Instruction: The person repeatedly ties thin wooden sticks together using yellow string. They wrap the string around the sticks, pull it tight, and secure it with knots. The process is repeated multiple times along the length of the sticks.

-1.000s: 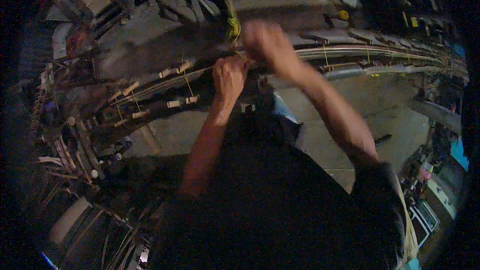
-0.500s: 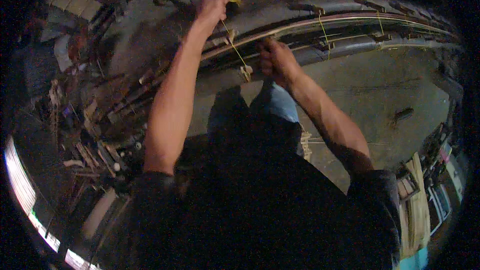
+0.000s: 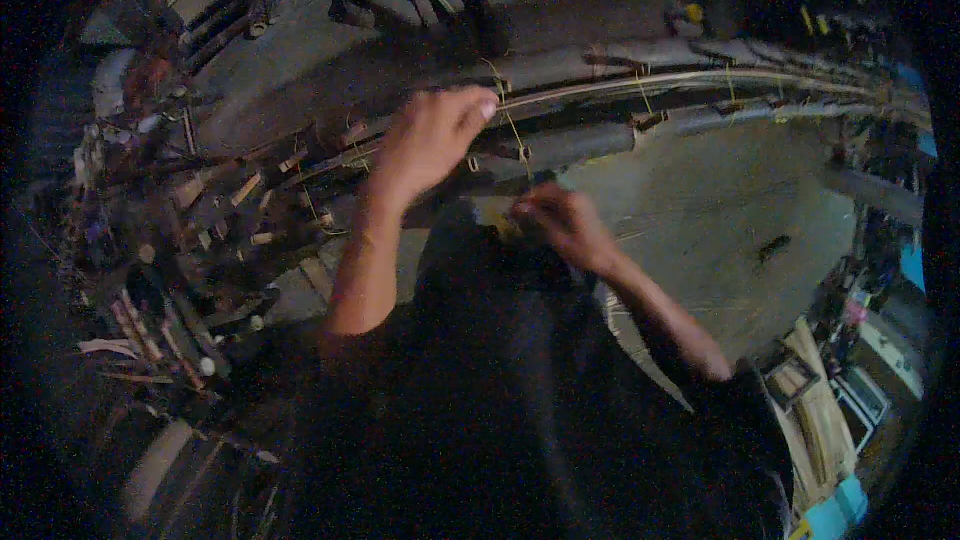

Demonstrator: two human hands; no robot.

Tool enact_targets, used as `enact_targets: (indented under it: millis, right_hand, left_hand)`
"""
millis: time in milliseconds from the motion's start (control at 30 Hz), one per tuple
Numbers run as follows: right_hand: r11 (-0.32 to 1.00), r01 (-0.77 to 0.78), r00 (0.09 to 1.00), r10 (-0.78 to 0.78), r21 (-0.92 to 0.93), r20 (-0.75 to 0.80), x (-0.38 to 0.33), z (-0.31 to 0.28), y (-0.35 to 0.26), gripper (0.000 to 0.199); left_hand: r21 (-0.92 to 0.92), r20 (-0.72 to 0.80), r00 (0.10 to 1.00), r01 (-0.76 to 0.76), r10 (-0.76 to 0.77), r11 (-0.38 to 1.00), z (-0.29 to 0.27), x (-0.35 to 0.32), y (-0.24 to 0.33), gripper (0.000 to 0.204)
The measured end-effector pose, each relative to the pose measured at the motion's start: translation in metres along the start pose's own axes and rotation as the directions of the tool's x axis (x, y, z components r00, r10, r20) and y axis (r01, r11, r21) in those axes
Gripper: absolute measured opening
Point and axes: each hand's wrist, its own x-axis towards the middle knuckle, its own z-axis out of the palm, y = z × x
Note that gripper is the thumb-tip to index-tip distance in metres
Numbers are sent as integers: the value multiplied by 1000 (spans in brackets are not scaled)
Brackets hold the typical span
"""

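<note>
A thin yellow cord [image 3: 514, 129] runs down across a long bundle of slender pale strips [image 3: 610, 85] toward my right hand [image 3: 565, 225]. That hand is closed, its fingertips pinched at the cord's lower end in front of my lap. A blurred yellowish patch [image 3: 492, 214] shows just left of those fingertips; its kind is unclear. My left hand [image 3: 437, 140] is above the bundle, left of the cord, with its thumb side toward it. Motion smears its fingers, and whether they hold anything cannot be seen.
Long grey pipe-like rails [image 3: 700, 118] with wooden brackets [image 3: 650, 122] flank the bundle. More yellow ties [image 3: 643, 93] cross it to the right. Scrap wood [image 3: 150, 325] crowds the left side. At the lower right lie boards [image 3: 815, 395] and a framed panel [image 3: 865, 395].
My left hand has come down and nearer from the far side, where it held the cord up. My right hand has lowered toward my lap. The view has shifted somewhat.
</note>
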Motion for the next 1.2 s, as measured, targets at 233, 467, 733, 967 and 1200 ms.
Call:
enact_targets:
  millis: [233,467,733,967,1200]
  right_hand:
    - [385,751,647,-589,-536,483,119,-34,-184,14]
    - [786,61,994,-104,-615,-35,258,-54,-8,37]
    - [890,444,817,-356,-102,453,35,10,-10,18]
    - [790,502,840,-350,-352,415,38,52,41,18]
    - [816,496,861,-416,-298,294,9,35,-13,42]
  left_hand:
    - [280,-552,829,82,90,957,79,15,-33,27]
    - [204,-443,895,153,-49,967,74,2,-8,20]
    - [83,-397,904,206,-157,975,61,5,2,21]
    - [-408,-266,956,2,-121,913,2,68,37,30]
    - [-114,57,998,19,-12,993,8,138,-94,37]
